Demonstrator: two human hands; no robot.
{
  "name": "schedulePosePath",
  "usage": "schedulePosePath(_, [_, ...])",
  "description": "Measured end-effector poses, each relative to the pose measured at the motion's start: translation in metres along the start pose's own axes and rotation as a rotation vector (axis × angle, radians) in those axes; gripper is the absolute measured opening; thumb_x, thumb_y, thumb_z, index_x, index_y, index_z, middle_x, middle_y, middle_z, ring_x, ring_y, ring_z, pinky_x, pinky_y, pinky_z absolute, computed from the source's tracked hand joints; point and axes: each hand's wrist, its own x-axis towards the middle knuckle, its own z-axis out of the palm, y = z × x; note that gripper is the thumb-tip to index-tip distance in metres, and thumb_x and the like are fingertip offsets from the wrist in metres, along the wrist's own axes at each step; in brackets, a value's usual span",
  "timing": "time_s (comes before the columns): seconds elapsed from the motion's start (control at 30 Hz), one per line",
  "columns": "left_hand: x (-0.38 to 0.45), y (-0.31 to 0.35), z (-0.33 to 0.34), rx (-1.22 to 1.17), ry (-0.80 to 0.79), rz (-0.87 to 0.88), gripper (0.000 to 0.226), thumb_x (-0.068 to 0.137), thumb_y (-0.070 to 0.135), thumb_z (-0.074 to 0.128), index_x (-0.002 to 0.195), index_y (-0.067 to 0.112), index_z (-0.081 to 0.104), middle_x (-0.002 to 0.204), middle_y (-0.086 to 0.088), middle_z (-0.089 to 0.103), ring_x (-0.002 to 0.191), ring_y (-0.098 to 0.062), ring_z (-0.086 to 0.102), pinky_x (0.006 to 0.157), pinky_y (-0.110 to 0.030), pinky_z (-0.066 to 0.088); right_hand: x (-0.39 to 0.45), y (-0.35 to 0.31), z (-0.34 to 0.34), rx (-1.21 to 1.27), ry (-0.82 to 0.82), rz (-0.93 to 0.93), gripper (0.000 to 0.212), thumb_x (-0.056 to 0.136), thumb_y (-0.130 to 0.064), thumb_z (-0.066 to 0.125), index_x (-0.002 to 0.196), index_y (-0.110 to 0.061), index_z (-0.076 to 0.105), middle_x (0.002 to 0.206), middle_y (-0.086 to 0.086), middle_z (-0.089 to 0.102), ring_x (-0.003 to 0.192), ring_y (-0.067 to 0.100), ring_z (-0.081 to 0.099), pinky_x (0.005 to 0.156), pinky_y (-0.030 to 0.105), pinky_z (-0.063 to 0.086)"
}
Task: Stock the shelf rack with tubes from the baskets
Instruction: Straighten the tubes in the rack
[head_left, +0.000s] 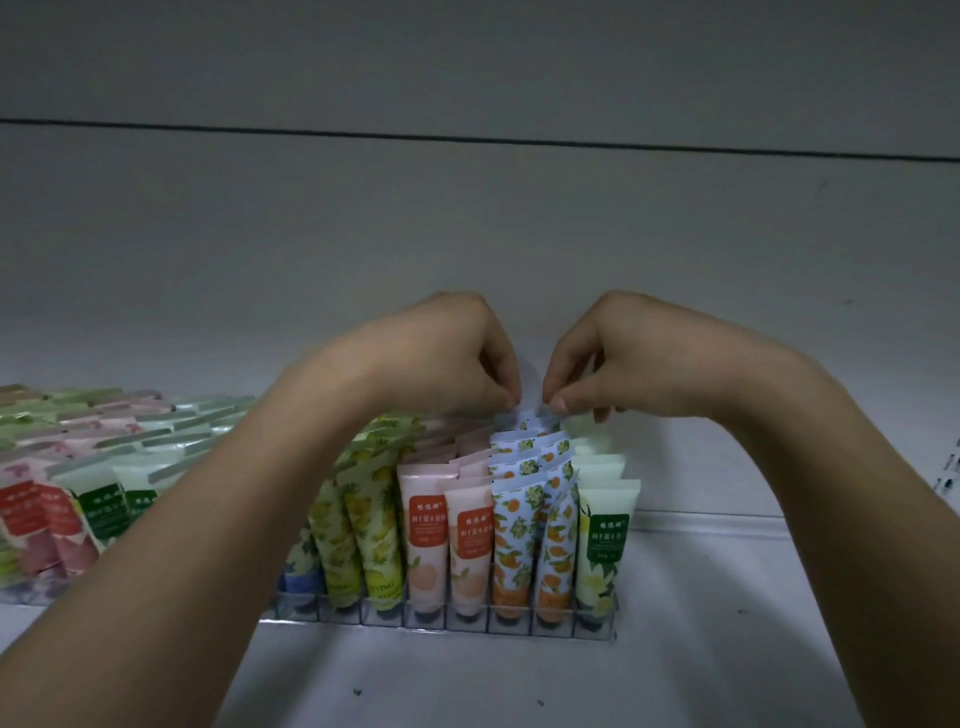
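Observation:
A clear rack (519, 626) on the white shelf holds rows of upright cream tubes: yellow lemon (374, 535), pink peach (426, 530), blue-white orange-print tubes (511, 540) and pale green tubes (605, 540). Both hands reach over the back of the rack. My left hand (457, 353) and my right hand (613, 353) each pinch the crimped top of a rear orange-print tube (530, 418) between thumb and fingers. The lower part of that tube is hidden behind the rows in front.
More tubes in red, pink and green (93, 467) fill the rack's left part, behind my left forearm. The white shelf surface (753, 597) extends to the right and front. A grey back panel (467, 234) rises behind. No basket is in view.

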Motion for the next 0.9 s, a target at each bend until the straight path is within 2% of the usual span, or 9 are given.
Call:
schedulePosePath(0.13, [0.001,0.002,0.009,0.018,-0.111,-0.016,0.009,0.074,0.028,0.079,0.083,0.027,0.078,0.069,0.018,0.071,0.065,0.007,0.062,0.058,-0.009,0.046,0.001,-0.001,0.007,-0.014,-0.114,0.026,0.005,0.079,-0.018,0.077,0.081,-0.022,0.077,0.074,-0.006,0.075,0.05,0.001,0.063,0.057,0.018,0.051])
schedulePosePath(0.27, [0.002,0.005,0.017,0.019,-0.111,-0.024,0.007,0.074,0.026,0.079,0.081,0.026,0.078,0.069,0.013,0.072,0.063,0.004,0.063,0.059,-0.014,0.048,0.005,0.001,0.012,-0.038,-0.123,0.053,0.003,0.076,-0.019,0.079,0.078,-0.021,0.077,0.07,-0.005,0.073,0.047,0.0,0.059,0.056,0.019,0.051])
schedulePosePath(0.4, [0.004,0.005,0.02,0.005,-0.094,-0.019,0.007,0.074,0.022,0.077,0.081,0.025,0.078,0.067,0.018,0.07,0.062,0.005,0.062,0.061,-0.016,0.049,0.008,0.002,0.017,-0.054,-0.093,0.051,0.003,0.076,-0.02,0.079,0.076,-0.019,0.077,0.066,-0.005,0.072,0.045,0.0,0.058,0.056,0.019,0.051])
schedulePosePath(0.53, [0.005,0.003,0.018,-0.047,-0.107,-0.005,0.01,0.075,0.023,0.077,0.084,0.028,0.077,0.067,0.022,0.069,0.063,0.007,0.061,0.058,-0.009,0.045,0.006,0.004,0.014,-0.048,-0.095,0.061,0.003,0.076,-0.021,0.079,0.078,-0.019,0.077,0.069,-0.003,0.073,0.048,0.001,0.059,0.058,0.022,0.053])
schedulePosePath(0.7, [0.004,0.005,0.017,-0.113,-0.049,0.034,0.005,0.076,0.027,0.077,0.082,0.028,0.078,0.067,0.025,0.068,0.064,0.011,0.061,0.055,-0.004,0.041,-0.002,0.01,-0.004,-0.037,-0.021,0.051,0.003,0.078,-0.018,0.077,0.079,-0.021,0.076,0.073,-0.003,0.074,0.048,0.001,0.06,0.058,0.022,0.051])
schedulePosePath(0.77, [0.003,0.006,0.018,-0.124,-0.06,0.037,0.006,0.077,0.029,0.077,0.082,0.028,0.078,0.068,0.024,0.069,0.064,0.01,0.061,0.056,-0.005,0.042,-0.006,0.012,-0.01,-0.055,-0.065,0.065,0.005,0.078,-0.018,0.077,0.078,-0.023,0.076,0.075,-0.003,0.074,0.05,0.001,0.062,0.056,0.021,0.051])
schedulePosePath(0.9, [0.004,0.008,0.02,-0.132,-0.109,0.036,0.007,0.079,0.029,0.076,0.085,0.027,0.079,0.075,0.016,0.073,0.07,0.001,0.066,0.064,-0.015,0.051,-0.01,0.014,-0.008,-0.049,-0.218,0.15,0.006,0.079,-0.02,0.078,0.083,-0.024,0.076,0.075,-0.006,0.074,0.058,0.002,0.067,0.053,0.015,0.051])
